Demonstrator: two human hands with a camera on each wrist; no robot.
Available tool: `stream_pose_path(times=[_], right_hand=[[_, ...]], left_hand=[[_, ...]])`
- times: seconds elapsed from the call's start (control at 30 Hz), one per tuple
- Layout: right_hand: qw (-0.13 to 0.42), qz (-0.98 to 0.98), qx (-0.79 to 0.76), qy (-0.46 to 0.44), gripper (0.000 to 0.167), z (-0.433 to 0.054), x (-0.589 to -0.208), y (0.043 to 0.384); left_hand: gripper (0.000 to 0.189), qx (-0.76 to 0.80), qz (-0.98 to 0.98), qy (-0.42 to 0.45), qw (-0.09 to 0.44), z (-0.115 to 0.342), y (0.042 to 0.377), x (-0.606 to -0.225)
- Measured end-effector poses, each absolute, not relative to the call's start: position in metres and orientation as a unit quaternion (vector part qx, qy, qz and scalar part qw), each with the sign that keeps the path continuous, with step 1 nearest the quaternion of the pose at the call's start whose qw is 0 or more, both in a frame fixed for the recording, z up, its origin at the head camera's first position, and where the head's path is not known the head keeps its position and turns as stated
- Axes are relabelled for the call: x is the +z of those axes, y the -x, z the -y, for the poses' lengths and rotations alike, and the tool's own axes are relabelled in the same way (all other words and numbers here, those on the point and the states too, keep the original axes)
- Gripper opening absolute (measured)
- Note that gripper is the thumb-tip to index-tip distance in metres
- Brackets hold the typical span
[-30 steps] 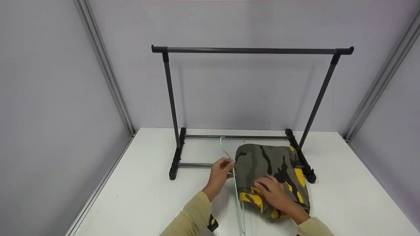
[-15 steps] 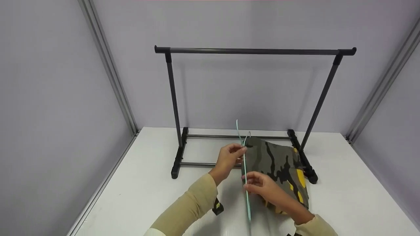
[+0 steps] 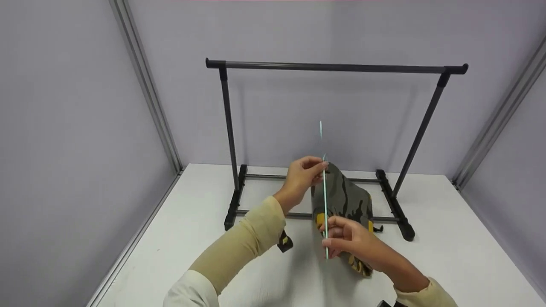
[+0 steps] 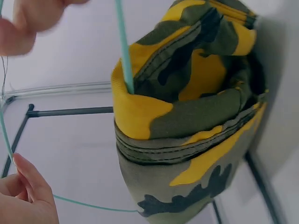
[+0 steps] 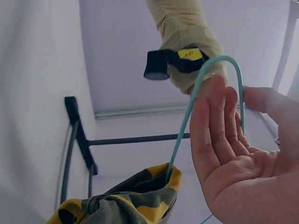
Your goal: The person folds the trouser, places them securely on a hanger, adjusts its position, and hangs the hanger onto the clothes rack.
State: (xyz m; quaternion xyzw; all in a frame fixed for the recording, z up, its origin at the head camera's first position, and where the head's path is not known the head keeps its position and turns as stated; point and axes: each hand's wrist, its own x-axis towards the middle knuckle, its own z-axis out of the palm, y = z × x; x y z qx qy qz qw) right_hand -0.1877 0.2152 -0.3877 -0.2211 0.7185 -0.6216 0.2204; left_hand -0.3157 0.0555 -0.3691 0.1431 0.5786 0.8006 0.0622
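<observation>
A pale green wire clothes hanger [image 3: 325,196] is raised off the table, seen nearly edge-on in the head view. My left hand [image 3: 299,178] pinches it near the hook. Lower and closer to me, my right hand [image 3: 354,236] holds its other end between thumb and fingers. Folded over the hanger's bar hangs a camouflage garment [image 3: 343,192] in grey-green, black and yellow, its exact kind unclear. The left wrist view shows the wire passing inside the garment's fold [image 4: 140,116]. In the right wrist view, the thumb touches the hanger's rounded end [image 5: 222,59].
A black garment rack [image 3: 337,67] stands behind the hands, its base bars [image 3: 264,176] on the white table [image 3: 170,251]. Grey walls [image 3: 273,25] with metal corner posts enclose the table. A black band with a small device [image 3: 285,242] sits at the left wrist.
My left hand has lifted the hanger upward and slightly right, bringing the garment up with it. My right hand has moved from the cloth onto the hanger's near end.
</observation>
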Motion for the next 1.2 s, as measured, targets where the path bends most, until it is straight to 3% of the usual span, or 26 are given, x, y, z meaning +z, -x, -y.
stream_pose_path(times=[0.37,0.57,0.77,1.0,1.2], right_hand=[[0.142,-0.702,-0.651,0.251,0.028,-0.209,-0.342,0.183],[0.059,-0.704,-0.660,0.257,0.035,-0.213,-0.326,0.199],[-0.031,-0.696,-0.687,0.208,0.031,-0.210,-0.316,0.229],[-0.060,-0.685,-0.708,0.162,0.035,-0.194,-0.317,0.260],[-0.072,-0.705,-0.688,0.158,0.036,-0.183,-0.329,0.265]], left_hand=[[0.011,0.801,-0.581,-0.139,0.038,-0.048,0.329,-0.302],[0.019,0.808,-0.571,-0.140,0.024,-0.041,0.346,-0.272],[0.022,0.823,-0.558,-0.102,0.018,-0.029,0.375,-0.248],[0.024,0.826,-0.559,-0.073,0.009,-0.011,0.406,-0.240],[0.034,0.823,-0.565,-0.056,0.009,-0.002,0.413,-0.255]])
